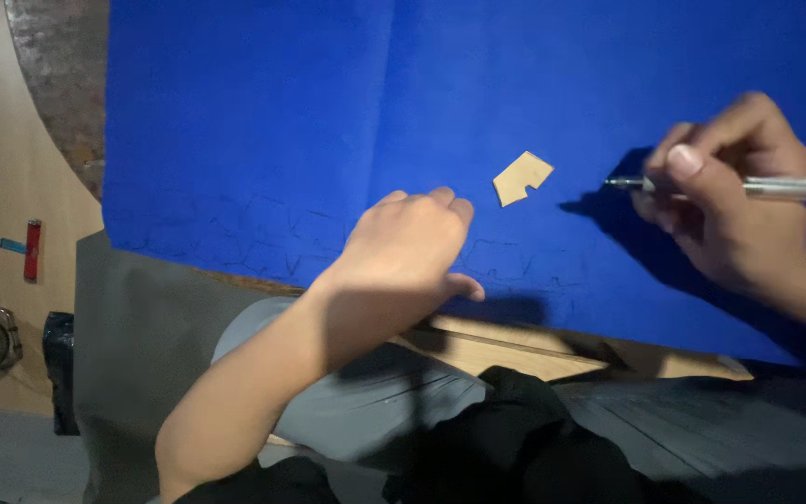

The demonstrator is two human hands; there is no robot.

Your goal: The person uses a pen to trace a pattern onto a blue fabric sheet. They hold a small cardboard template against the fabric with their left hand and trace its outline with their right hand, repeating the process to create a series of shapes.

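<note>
While our left hand point(412, 245) is resting palm-down with loosely curled fingers on the blue sheet point(263, 112), holding nothing, we are pinching a pen point(748, 188) in our right hand point(729, 191) just right of the tan cardboard piece point(521, 177), apparently mid-tracing; repositioning that template seems next.

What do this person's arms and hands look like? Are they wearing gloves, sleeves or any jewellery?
Both hands are bare: no gloves, rings or watch show on the left hand or the right hand. The left forearm is uncovered along all of its visible length, with no sleeve in sight. The right wrist is bare too, up to the picture's edge. The right thumbnail is short and unpainted.
</note>
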